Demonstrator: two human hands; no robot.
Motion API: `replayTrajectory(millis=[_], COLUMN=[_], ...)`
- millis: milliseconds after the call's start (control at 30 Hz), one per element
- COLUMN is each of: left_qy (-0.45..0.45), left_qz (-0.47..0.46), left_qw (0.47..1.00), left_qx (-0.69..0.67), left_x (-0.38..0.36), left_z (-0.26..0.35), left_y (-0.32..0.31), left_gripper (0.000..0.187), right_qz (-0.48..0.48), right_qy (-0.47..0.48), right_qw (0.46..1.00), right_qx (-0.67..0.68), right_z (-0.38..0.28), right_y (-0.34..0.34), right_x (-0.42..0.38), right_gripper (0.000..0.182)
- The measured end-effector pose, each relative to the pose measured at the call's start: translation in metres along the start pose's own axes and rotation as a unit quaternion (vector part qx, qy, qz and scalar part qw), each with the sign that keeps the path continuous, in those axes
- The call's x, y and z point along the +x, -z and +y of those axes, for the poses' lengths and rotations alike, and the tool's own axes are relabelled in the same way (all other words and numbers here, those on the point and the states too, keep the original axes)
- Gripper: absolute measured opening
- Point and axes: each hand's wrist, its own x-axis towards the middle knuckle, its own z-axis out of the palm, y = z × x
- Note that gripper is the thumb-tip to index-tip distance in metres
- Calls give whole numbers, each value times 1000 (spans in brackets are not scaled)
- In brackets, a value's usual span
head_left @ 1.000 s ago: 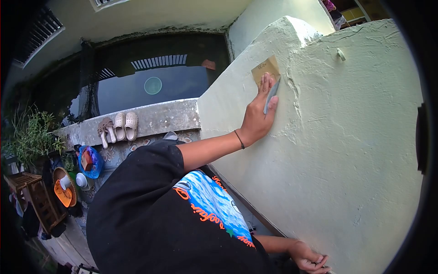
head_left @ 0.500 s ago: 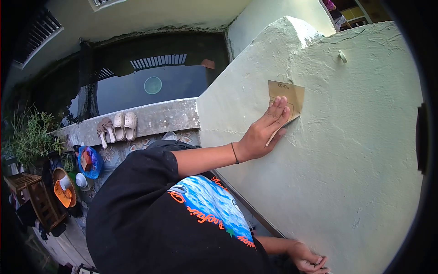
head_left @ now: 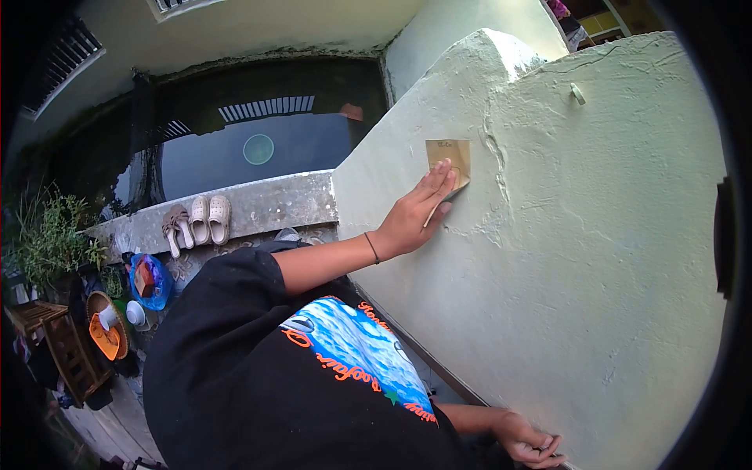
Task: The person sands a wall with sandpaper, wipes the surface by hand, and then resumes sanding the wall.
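Note:
My left hand [head_left: 411, 215], wearing a thin dark wristband, presses a folded brown sheet of sandpaper [head_left: 459, 160] against the pale green wall [head_left: 595, 227]. Its fingers lie over the printed backing, and the thumb sits at the lower edge of the sheet. The grit side faces the wall and is mostly hidden. At the bottom right, my right hand [head_left: 526, 440] is near the foot of the wall with its fingers curled in. No object shows in it.
Raised ridges and a crack [head_left: 497, 157] mark the plaster, and a small peg [head_left: 578, 94] sticks out. Left lie clogs [head_left: 210, 219] on a concrete ledge [head_left: 290, 200] beside dark water [head_left: 313, 141], a blue bag [head_left: 153, 282], a basket [head_left: 107, 325] and a wooden rack [head_left: 74, 352].
My left hand has slid the sandpaper leftward across the wall, away from the cracked ridge. The whole view has shifted slightly left. My right hand looks the same.

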Motion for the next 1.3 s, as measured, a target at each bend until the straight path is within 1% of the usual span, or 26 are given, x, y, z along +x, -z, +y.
replayTrajectory(millis=[33, 67, 100, 133, 200, 267, 300, 333, 400, 467, 500, 533, 600, 633, 700, 733, 800, 900, 933, 1000, 1033, 1100, 1133, 1200, 1233, 1300], left_qy=[-2, 180, 355, 353, 154, 23, -46, -50, -60, 194, 323, 322, 211, 125, -2, -6, -68, 241, 239, 147, 162, 67, 63, -71, -62, 118], left_qz=[0, 21, 42, 43, 187, 184, 162, 163, 41, 79, 92, 92, 145, 214, 204, 205, 64, 122, 122, 166, 199, 214, 218, 87, 85, 89], left_qw=[1000, 979, 917, 917, 960, 979, 984, 984, 997, 973, 931, 931, 954, 959, 975, 975, 995, 956, 957, 969, 951, 970, 970, 994, 994, 985], left_qx=[1, -91, -179, -180, -143, -84, -60, -59, 18, -92, -145, -145, -157, -138, -89, -87, -23, -113, -113, -111, -175, -94, -91, -15, -18, -87], left_x=[2, 8, 17, 30, 70, 70, 65, 57, 25, 21, 27, 38, 73, 84, 80, 75, 47, 39, 45, 69, 81, 84, 83, 58, 44, 33], left_z=[-13, -29, -35, -38, -9, 19, 26, 22, -1, -40, -57, -54, -25, 0, 32, 31, 20, -24, -29, -13, 4, 11, 12, 18, 14, -9], left_y=[0, 1, 6, 3, -3, -6, -4, -1, 1, -3, -1, 1, 7, -1, -1, 3, 13, 12, 9, 8, 2, -2, 3, 14, 13, 6], left_gripper=[49, 49, 50, 50, 50, 49, 49, 49, 48, 50, 50, 50, 52, 50, 49, 49, 49, 48, 48, 49, 49, 48, 48, 49, 49, 49], right_qz=[0, 0, -1, -1, -1, -3, 4, 10, 18, 29, 14, 0, 2, 0, 6, 13, 8, 15, 17, 15, 9, 7, 10, 10, 13, 16], right_qy=[-2, -3, -4, -4, -6, -6, -12, -18, -21, -26, -15, -3, -6, -5, -14, -24, -13, -5, -8, -8, -5, -15, -29, -29, -25, -15], right_qw=[1000, 1000, 1000, 1000, 1000, 1000, 1000, 999, 999, 998, 1000, 1000, 1000, 1000, 1000, 1000, 1000, 1000, 1000, 1000, 1000, 1000, 999, 999, 1000, 1000], right_qx=[-5, -6, -6, -5, -8, -16, 5, 24, 36, 48, 20, -7, -7, -10, 2, 14, 3, -7, 0, 1, -3, 5, 16, 16, 12, -3], right_z=[-1, -2, -3, -4, -3, 14, 40, 54, 54, 39, 14, 1, -1, 0, -4, -7, -5, -1, -2, -1, 0, -3, -6, -4, 0, 12], right_y=[0, 0, 0, -2, -3, 5, 11, 14, 12, 7, 3, 0, -4, -1, -1, -3, -2, -3, -4, -6, -3, 0, -3, -5, -2, -1], right_x=[-2, -2, -2, -2, -4, -4, -8, -11, -11, -10, -6, -3, -4, -2, 1, 0, 0, -1, -2, -4, -3, 0, -2, -6, -3, -7], right_gripper=[37, 37, 37, 38, 38, 38, 28, 24, 23, 23, 29, 39, 39, 39, 39, 39, 39, 39, 39, 39, 39, 39, 39, 38, 38, 39])
